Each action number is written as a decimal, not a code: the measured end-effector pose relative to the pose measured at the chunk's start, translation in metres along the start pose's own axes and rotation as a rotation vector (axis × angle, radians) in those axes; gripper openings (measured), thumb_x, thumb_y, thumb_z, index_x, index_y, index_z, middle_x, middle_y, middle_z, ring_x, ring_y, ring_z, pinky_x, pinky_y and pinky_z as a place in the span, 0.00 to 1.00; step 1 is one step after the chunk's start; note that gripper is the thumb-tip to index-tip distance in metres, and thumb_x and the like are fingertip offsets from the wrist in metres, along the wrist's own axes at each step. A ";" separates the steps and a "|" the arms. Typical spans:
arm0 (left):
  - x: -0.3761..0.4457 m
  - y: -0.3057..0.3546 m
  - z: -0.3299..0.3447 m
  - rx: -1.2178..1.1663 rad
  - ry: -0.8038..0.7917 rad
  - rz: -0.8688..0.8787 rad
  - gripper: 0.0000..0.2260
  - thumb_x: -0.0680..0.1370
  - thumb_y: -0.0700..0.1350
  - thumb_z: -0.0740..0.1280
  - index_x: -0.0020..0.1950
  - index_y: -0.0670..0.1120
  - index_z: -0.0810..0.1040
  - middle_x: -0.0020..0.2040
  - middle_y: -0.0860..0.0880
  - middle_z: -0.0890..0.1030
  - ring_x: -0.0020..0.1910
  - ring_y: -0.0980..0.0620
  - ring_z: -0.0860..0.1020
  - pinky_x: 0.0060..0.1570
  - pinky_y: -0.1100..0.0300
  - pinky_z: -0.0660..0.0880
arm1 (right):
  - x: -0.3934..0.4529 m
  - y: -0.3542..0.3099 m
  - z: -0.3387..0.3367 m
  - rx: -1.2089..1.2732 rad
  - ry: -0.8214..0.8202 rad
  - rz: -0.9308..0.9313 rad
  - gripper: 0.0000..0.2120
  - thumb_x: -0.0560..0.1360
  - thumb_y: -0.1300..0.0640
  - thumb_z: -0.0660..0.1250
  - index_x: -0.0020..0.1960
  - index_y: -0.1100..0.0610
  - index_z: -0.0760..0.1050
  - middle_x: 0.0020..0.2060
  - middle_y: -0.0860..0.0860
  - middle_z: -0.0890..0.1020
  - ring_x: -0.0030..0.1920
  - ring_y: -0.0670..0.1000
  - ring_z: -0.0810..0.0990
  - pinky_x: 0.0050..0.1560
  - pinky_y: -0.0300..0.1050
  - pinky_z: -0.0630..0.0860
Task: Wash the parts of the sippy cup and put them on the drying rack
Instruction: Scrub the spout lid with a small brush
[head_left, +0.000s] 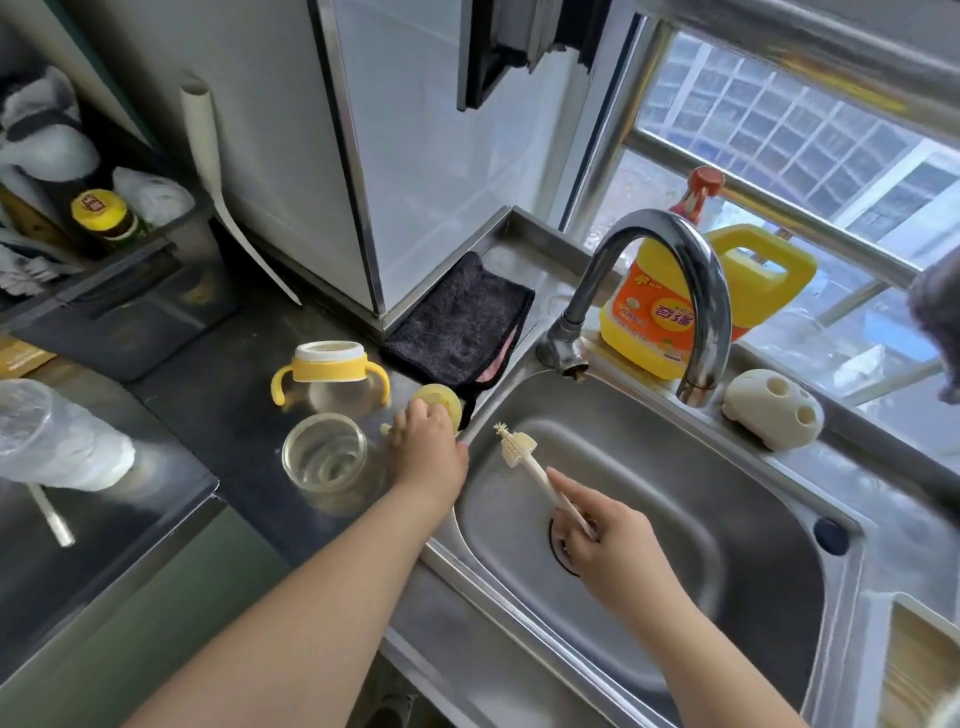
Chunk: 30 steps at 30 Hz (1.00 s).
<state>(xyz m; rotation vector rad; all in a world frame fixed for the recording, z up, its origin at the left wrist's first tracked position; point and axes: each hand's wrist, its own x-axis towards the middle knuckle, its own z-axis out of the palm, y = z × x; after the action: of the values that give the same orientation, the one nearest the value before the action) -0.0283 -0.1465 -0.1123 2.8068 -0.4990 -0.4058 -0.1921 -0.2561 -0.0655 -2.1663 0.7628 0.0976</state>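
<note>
Cup body: a see-through cup with a yellow band, two yellow handles and a white rim (330, 375) stands upright on the dark desk (234, 415). Its top is off.
Jar: a round see-through jar with an open mouth (328, 460) stands just in front of the cup, near the left hand.
Yellow lid: a round pale yellow lid (439, 408) lies on the desk by the edge of the sink. The left hand covers part of it, so its full shape is hard to see.
Left hand: the left hand (428, 447) reaches down on the lid with fingers bent over it. I cannot tell if they grip it or only touch it. A small yellow bit pokes out just left of the hand; what it is cannot be made out.
Cloth: a dark fuzzy folded cloth (462, 319) lies behind the lid, against the white wall.
Brush: a thin white brush with a bristly tip (524, 457) is held up over the sink.
Right hand: the right hand (610, 535) pinches the brush handle. The end of the handle is hidden in the hand.
Sink: a shiny metal sink (753, 519) has a curved metal tap (675, 275) over it. The drain is partly hidden behind the right hand.
Soap: a yellow jug with an orange label (665, 306) stands behind the tap, partly hidden by it.
</note>
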 end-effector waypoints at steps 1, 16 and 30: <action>0.001 0.001 0.002 0.026 0.007 -0.001 0.17 0.77 0.52 0.65 0.60 0.43 0.71 0.62 0.44 0.70 0.64 0.44 0.66 0.62 0.53 0.65 | -0.003 0.003 -0.002 0.006 0.000 0.014 0.22 0.76 0.61 0.64 0.64 0.38 0.71 0.36 0.46 0.79 0.30 0.41 0.69 0.38 0.37 0.68; 0.012 -0.004 0.010 0.088 0.110 0.035 0.12 0.78 0.51 0.63 0.56 0.45 0.77 0.58 0.46 0.73 0.62 0.45 0.67 0.62 0.52 0.60 | -0.011 0.012 0.001 0.120 -0.029 0.039 0.20 0.77 0.61 0.64 0.65 0.43 0.74 0.33 0.43 0.78 0.32 0.41 0.72 0.38 0.33 0.69; -0.048 0.011 -0.056 -0.998 0.086 0.105 0.03 0.81 0.40 0.61 0.49 0.44 0.73 0.60 0.52 0.69 0.54 0.61 0.72 0.57 0.67 0.68 | -0.048 -0.010 -0.028 0.175 0.122 -0.167 0.28 0.76 0.63 0.66 0.62 0.30 0.70 0.37 0.40 0.80 0.36 0.40 0.76 0.38 0.29 0.69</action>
<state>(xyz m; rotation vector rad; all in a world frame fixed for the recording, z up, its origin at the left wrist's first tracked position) -0.0574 -0.1270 -0.0460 1.8182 -0.2950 -0.3675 -0.2303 -0.2480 -0.0248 -2.0731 0.6303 -0.1829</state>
